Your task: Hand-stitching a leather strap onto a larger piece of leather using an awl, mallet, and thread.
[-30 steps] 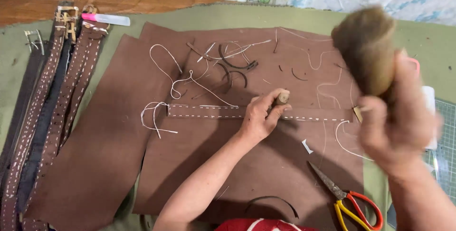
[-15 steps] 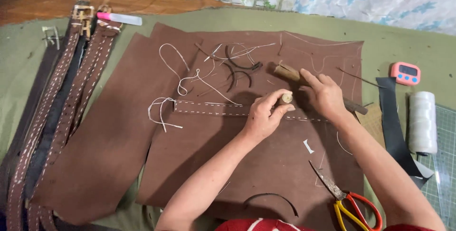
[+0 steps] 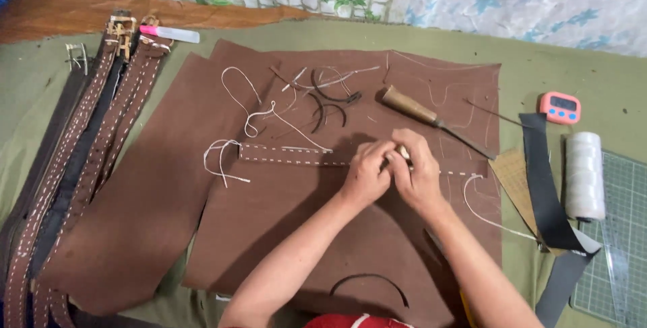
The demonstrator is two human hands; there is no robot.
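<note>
My left hand (image 3: 364,173) and my right hand (image 3: 421,176) meet fingertip to fingertip over a narrow brown leather strap (image 3: 290,155) with a row of white stitches. Between the fingers a small pale tool end (image 3: 402,152) shows, and both hands pinch it against the strap. The strap lies across a large brown leather sheet (image 3: 269,233). White thread (image 3: 232,92) trails from the strap's left end in loops. Just beyond my hands a wooden-handled pointed tool (image 3: 408,105) lies flat on the leather.
Several stitched brown belts (image 3: 87,139) lie along the left. A black strap (image 3: 542,180), a white thread spool (image 3: 583,174), a pink timer (image 3: 560,107) and a green cutting mat (image 3: 623,233) sit at the right. Dark leather offcuts (image 3: 330,102) lie behind the strap.
My right hand lowered the wooden-handled tool from near the camera, laid it on the leather, then came to join my left hand at the strap. The left hand stayed in place.
</note>
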